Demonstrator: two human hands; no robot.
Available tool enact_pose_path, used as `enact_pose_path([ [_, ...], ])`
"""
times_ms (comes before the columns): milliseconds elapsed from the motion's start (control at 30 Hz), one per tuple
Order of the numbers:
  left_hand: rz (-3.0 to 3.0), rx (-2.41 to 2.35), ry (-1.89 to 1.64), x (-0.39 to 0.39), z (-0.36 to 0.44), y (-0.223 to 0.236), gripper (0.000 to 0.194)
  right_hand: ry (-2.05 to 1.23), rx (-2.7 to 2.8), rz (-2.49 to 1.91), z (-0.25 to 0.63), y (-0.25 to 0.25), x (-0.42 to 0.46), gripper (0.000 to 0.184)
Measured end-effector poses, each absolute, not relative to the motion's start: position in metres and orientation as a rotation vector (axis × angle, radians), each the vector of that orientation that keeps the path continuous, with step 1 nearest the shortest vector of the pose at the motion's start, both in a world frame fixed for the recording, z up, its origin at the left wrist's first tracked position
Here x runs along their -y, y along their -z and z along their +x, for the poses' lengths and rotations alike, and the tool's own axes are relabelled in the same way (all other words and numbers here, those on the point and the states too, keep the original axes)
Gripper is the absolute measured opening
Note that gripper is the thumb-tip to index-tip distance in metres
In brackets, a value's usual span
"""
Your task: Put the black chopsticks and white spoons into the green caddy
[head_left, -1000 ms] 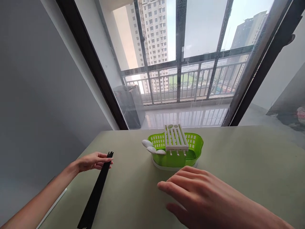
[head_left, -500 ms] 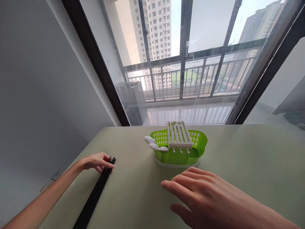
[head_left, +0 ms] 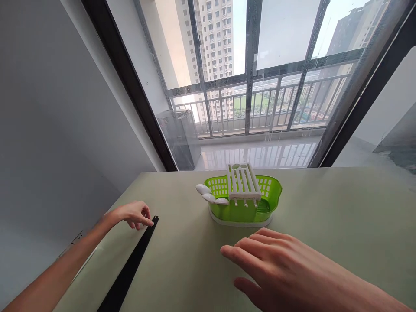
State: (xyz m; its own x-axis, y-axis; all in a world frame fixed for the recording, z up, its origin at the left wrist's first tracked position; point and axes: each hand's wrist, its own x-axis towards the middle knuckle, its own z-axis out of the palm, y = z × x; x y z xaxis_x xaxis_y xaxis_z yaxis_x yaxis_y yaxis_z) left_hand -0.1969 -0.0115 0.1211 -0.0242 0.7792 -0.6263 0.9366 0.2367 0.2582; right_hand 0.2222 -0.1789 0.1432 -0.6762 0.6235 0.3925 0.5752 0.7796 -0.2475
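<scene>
Can see left hand (head_left: pixel 134 212) at the far end of the black sticks (head_left: pixel 131 264), with bent fingers and thumb by the tips; can't tell whether pinching or only touching. Find the sticks lying side by side on the left of the bench (head_left: pixel 182 260), running out of view at the bottom. See right hand (head_left: pixel 269 260) open, palm down, with thumb apart, just in front of green basket (head_left: pixel 240 212) with white rack (head_left: pixel 245 196) across the top and three white spoons (head_left: pixel 208 198) at its left end.
</scene>
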Motion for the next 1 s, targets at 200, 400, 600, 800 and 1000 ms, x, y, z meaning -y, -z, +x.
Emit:
enact_pose_path([
  [200, 2.122, -1.839, -0.223, 0.01, -0.155, -0.147, 0.056, -0.116, 2.537, -0.906, 0.222, -0.143, 0.18, 0.012],
  [400, 2.453, -1.272, -0.628, 0.025, -0.081, -0.153, 0.052, -0.109, 2.543, -0.927, 0.224, -0.142, 0.18, 0.016],
  [600, 2.61, -0.858, -0.634, 0.024, -0.033, -0.148, 0.074, -0.114, 2.564, -0.954, 0.226, -0.142, 0.18, 0.018],
  [800, 2.659, -0.827, -0.491, 0.013, -0.01, -0.148, 0.061, -0.075, 2.553, -0.956, 0.229, -0.141, 0.177, 0.026],
  [1000, 2.802, -0.761, -0.395, 0.006, 0.0, -0.143, 0.043, -0.067, 2.57, -0.975, 0.229, -0.14, 0.174, 0.022],
])
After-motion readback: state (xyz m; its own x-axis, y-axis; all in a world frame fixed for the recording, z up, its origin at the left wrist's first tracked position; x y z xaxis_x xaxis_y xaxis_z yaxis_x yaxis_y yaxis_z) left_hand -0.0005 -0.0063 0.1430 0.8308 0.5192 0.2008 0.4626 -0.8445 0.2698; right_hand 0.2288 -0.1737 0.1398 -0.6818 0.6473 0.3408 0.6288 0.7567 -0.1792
